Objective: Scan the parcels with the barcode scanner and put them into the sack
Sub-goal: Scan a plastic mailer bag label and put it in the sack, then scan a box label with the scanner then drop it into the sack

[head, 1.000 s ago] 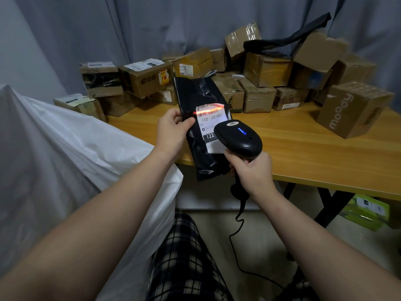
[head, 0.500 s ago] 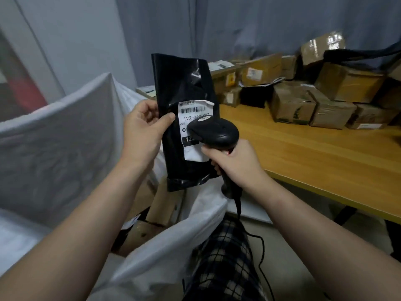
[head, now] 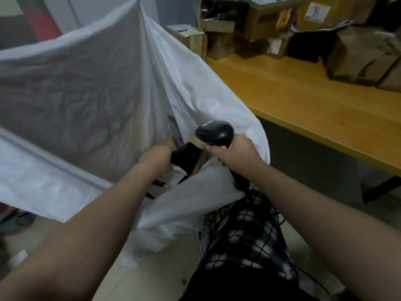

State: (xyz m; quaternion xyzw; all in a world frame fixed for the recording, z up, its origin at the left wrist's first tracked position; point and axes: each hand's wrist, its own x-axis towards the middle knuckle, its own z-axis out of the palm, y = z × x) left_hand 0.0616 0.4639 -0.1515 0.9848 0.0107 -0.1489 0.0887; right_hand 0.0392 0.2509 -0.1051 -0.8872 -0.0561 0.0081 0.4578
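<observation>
The white sack (head: 86, 83) fills my left side, its far wall pulled up high. My left hand (head: 155, 157) reaches into its mouth with the fingers curled round the black parcel (head: 185, 156), which sits low inside the sack against a cardboard box (head: 201, 159). Just to the right, my right hand (head: 235, 152) has its fingers wrapped round the handle of the scanner (head: 214, 132), whose head hangs above the sack's near rim, and further right the worktop (head: 303, 105) carries a heap of boxes (head: 358, 55) along its far edge.
</observation>
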